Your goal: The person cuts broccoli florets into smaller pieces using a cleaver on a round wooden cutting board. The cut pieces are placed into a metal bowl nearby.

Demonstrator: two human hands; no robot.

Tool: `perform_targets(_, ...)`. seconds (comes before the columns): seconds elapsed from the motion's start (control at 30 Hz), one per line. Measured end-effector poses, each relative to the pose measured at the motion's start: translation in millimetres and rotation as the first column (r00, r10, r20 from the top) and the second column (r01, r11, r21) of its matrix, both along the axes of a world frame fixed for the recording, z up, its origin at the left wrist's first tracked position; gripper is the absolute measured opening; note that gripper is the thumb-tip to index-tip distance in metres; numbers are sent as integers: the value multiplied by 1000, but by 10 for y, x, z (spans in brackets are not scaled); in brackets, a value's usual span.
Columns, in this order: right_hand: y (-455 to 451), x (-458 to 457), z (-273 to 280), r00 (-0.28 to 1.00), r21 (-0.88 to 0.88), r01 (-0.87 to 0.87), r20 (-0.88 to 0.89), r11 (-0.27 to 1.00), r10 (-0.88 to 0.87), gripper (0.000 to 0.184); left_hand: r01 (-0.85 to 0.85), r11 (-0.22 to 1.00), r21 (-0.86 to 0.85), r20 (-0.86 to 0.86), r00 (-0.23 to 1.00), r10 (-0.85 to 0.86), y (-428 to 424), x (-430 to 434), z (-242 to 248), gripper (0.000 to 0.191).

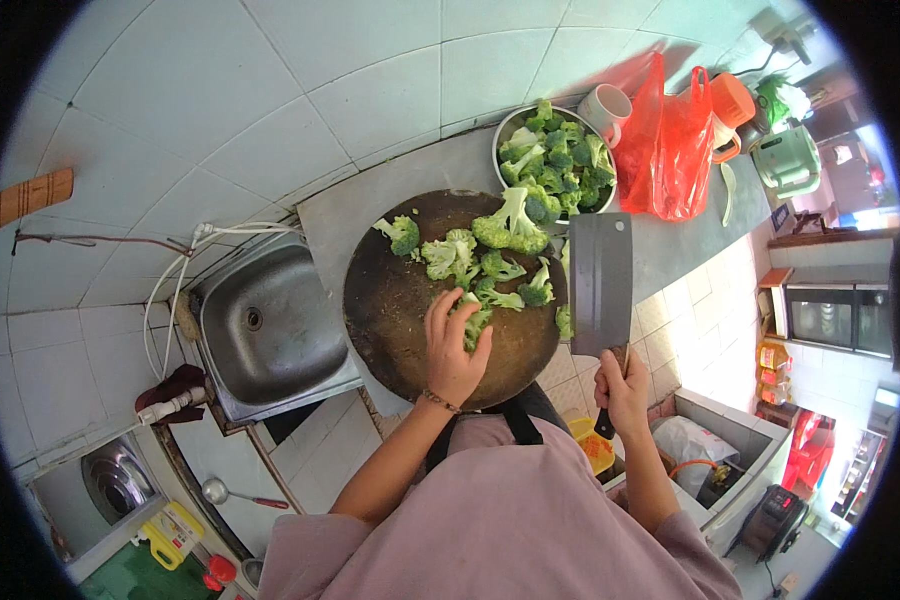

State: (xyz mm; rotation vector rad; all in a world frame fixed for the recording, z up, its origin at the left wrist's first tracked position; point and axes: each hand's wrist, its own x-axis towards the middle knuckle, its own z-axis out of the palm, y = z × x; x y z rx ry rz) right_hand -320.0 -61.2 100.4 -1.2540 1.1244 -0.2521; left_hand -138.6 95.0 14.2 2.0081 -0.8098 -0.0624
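My right hand [624, 390] grips the dark handle of a cleaver [601, 285], its broad blade upright past the right edge of a round wooden chopping board [390, 330]. On the board, my left hand [454, 349] has its fingers around a broccoli floret [478, 330], partly hidden by them. Several cut pieces lie beyond it, among them a large broccoli piece with a thick pale stem [511, 225] and a small floret [400, 235] at the far left. A round metal bowl [497, 161] heaped with broccoli florets [562, 161] stands behind the board.
Left of the board is a stainless steel sink [270, 330]. A white mug [606, 109], a red plastic bag [664, 157] and a green kettle [787, 161] line the counter [667, 251] by the tiled wall [375, 82]. A yellow basket [592, 442] sits below, near my right arm.
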Motion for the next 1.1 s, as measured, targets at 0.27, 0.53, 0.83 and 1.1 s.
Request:
perform_targets(0.27, 93, 210, -285, 989, 115, 33, 140, 993, -49, 22, 299, 953, 55, 73, 950, -303, -671, 182, 223, 38)
perform_targets(0.53, -113, 312, -418, 971, 151, 67, 215, 986, -99, 22, 529, 769, 358, -43, 832, -553, -844, 272, 233, 36)
perform_targets(0.83, -132, 348, -576, 937, 336, 127, 269, 933, -224, 25, 202, 977, -74, 114, 975, -193, -463, 369, 319, 32)
perform_targets(1.1, -9, 327, -593, 962, 242, 34, 257, 970, -98, 26, -1, 990, -143, -205, 978, -29, 508, 383, 338, 28)
